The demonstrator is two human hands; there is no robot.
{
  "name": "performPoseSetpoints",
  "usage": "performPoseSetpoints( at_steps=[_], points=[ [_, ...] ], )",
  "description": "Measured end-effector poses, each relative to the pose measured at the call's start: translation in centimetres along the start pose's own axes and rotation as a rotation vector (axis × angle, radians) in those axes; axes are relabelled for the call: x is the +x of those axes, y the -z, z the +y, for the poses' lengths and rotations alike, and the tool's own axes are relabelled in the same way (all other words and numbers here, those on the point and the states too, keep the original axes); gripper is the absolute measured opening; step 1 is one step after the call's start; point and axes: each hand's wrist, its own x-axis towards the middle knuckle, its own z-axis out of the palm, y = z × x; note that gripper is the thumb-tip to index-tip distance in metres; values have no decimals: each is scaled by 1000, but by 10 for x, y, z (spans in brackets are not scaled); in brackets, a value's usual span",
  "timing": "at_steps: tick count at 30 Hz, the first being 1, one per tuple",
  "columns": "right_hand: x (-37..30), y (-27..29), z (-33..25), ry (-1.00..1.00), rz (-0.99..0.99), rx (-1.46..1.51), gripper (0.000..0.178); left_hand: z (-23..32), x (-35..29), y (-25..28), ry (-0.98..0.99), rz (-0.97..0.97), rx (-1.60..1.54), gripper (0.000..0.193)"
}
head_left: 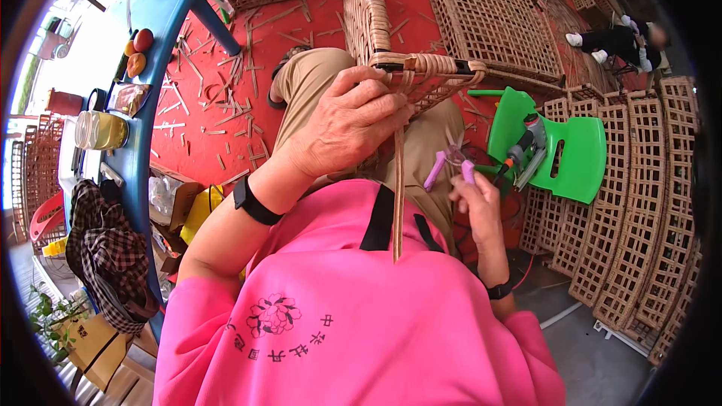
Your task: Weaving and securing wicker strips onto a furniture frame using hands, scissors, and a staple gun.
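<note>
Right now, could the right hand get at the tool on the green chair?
Probably yes: nothing visible blocks the nearby tool, but the right hand appears to hold purple-handled cutters.

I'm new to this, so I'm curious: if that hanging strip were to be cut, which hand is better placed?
Probably the right hand: its fingers are at the purple-handled snips, right of the strip. The left hand seems busy at the wicker frame's corner.

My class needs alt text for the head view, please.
The person's left hand is curled at the corner of a woven frame, a loose strip hanging below; the right hand holds a purple-handled tool. A green chair is at right.
</note>
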Motion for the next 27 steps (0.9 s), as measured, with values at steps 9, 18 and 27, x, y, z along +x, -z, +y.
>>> performPoseSetpoints(
  at_steps=[9, 18, 27],
  points=[
    [8, -7, 17, 196, -414, -177, 80, 1, -1, -5, 5, 22, 15, 38],
    [29, 11, -105, 967, -40, -649, 89, -3, -4, -10, -20, 40, 3, 35],
    [62, -15, -169, 1289, 230, -1250, 81, -4, -8, -10, -3, 60, -13, 37]
  ],
)
